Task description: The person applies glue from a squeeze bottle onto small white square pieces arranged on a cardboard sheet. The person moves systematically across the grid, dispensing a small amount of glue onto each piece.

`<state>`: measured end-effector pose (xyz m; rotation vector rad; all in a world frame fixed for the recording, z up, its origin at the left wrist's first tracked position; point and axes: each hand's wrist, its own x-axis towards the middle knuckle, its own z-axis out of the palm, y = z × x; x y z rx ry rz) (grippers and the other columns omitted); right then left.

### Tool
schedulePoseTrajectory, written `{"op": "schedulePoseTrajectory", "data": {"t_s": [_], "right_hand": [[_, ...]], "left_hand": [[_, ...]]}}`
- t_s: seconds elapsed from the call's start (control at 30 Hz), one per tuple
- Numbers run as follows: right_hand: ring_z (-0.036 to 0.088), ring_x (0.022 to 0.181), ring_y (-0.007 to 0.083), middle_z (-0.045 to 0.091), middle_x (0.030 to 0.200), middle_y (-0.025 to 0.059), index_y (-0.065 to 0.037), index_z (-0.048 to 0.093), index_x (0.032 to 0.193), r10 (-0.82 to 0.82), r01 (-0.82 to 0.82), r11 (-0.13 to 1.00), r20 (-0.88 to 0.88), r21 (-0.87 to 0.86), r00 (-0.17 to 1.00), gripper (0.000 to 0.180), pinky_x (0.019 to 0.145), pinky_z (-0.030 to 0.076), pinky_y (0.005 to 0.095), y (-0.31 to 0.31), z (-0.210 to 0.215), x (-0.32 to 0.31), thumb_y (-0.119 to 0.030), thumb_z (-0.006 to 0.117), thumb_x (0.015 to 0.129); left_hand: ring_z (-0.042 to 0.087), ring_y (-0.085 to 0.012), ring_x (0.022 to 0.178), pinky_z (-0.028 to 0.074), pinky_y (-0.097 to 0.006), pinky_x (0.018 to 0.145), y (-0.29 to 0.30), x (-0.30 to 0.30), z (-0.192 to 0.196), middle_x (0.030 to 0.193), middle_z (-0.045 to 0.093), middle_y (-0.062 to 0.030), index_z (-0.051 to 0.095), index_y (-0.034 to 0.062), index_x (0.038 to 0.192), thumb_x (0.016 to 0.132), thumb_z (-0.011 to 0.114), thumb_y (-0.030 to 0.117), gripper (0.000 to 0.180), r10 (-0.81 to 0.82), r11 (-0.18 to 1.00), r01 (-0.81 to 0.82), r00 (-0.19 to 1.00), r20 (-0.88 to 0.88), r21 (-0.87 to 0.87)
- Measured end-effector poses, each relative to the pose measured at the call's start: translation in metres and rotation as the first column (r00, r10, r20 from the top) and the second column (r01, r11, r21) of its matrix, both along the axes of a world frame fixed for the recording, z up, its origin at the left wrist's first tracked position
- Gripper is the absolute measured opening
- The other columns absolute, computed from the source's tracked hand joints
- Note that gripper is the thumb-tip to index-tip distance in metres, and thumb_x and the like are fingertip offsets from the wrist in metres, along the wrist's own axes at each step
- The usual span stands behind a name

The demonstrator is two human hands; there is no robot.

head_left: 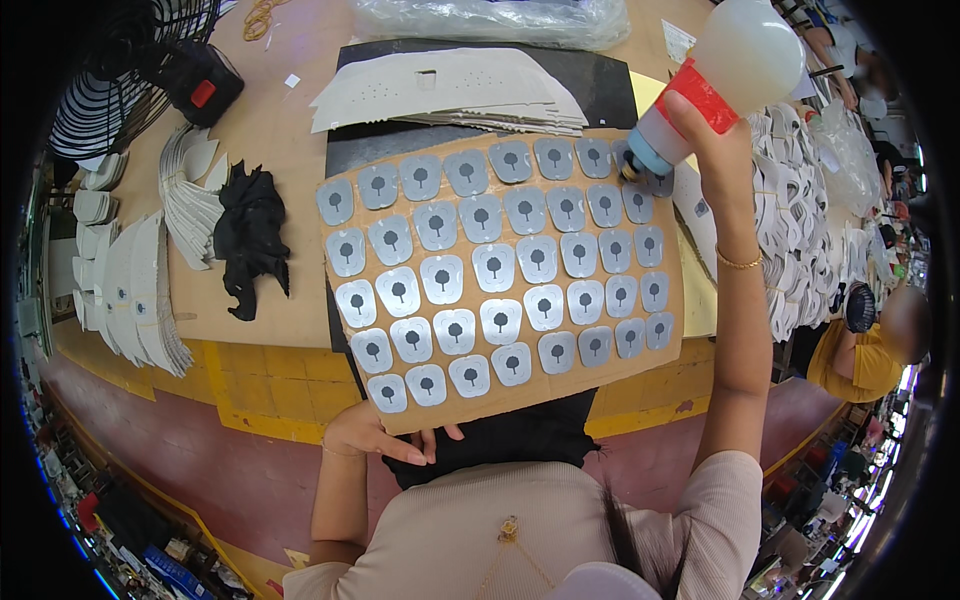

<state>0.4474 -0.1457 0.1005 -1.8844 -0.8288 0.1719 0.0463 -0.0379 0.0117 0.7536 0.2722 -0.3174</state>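
My right hand (705,135) is wrapped round a squeeze bottle (745,55) with a cloudy white body, a red band and a blue collar. Its dark tip points down at the far right corner of a brown cardboard sheet (560,385), over the last grey patch there. Rows of rounded grey patches (493,267), each with a dark tree print, cover the sheet. Several look shiny. At the sheet's near left corner, my left hand (365,432) holds the edge, its fingers partly hidden beneath. The sheet overhangs the table's front edge.
Pale cut pieces (450,90) lie stacked behind the sheet on a black board. To the left are a black cloth (250,235), more stacked pieces (140,295) and a fan (115,85). White pieces (795,220) pile up on the right; a person in yellow (855,360) sits beyond.
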Motion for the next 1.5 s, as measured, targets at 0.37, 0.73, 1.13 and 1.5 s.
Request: {"op": "schedulePoseTrajectory", "data": {"t_s": [0.37,0.73,1.13,1.5], "right_hand": [[0.057,0.082,0.0142,0.060,0.091,0.0079,0.000,0.056,0.102,-0.028,0.035,0.995,-0.074,0.095,0.997,0.047,0.074,0.046,0.0269,-0.017,0.001,-0.019,-0.032,0.071,0.071],[0.058,0.079,0.0138,0.061,0.088,0.0078,0.000,0.058,0.098,-0.012,0.032,0.995,-0.197,0.099,0.980,0.045,0.071,0.047,0.0266,-0.025,-0.002,-0.017,-0.032,0.072,0.070],[0.058,0.079,0.0140,0.059,0.092,0.0078,0.000,0.054,0.103,0.041,-0.035,0.999,-0.192,0.035,0.981,0.048,0.069,0.047,0.0265,-0.028,0.001,-0.016,-0.033,0.070,0.072],[0.058,0.077,0.0133,0.060,0.090,0.0073,0.000,0.055,0.101,-0.163,0.187,0.960,-0.130,0.208,0.978,0.044,0.067,0.048,0.0258,-0.036,0.007,0.008,-0.032,0.069,0.074]], "left_hand": [[0.063,-0.0247,0.061,0.048,-0.026,0.045,-0.001,0.002,0.000,0.092,0.060,-0.0247,0.056,-0.0091,0.097,0.057,0.074,0.003,0.045,-0.007,1.000,0.007,1.000,-0.001,-0.003],[0.063,-0.0251,0.060,0.048,-0.026,0.044,-0.002,0.001,-0.002,0.093,0.060,-0.0251,0.055,-0.0096,0.097,0.057,0.074,0.003,0.046,0.001,1.000,-0.001,1.000,0.008,0.006],[0.063,-0.0248,0.061,0.048,-0.025,0.045,-0.002,0.002,0.001,0.094,0.059,-0.0252,0.055,-0.0102,0.096,0.060,0.074,0.003,0.043,0.009,1.000,-0.009,1.000,0.018,-0.009],[0.063,-0.0232,0.066,0.048,-0.024,0.049,0.000,-0.012,-0.010,0.100,0.058,-0.0230,0.049,-0.0098,0.109,0.062,0.073,0.001,0.054,-0.118,0.993,0.118,0.993,0.007,-0.023]]}}
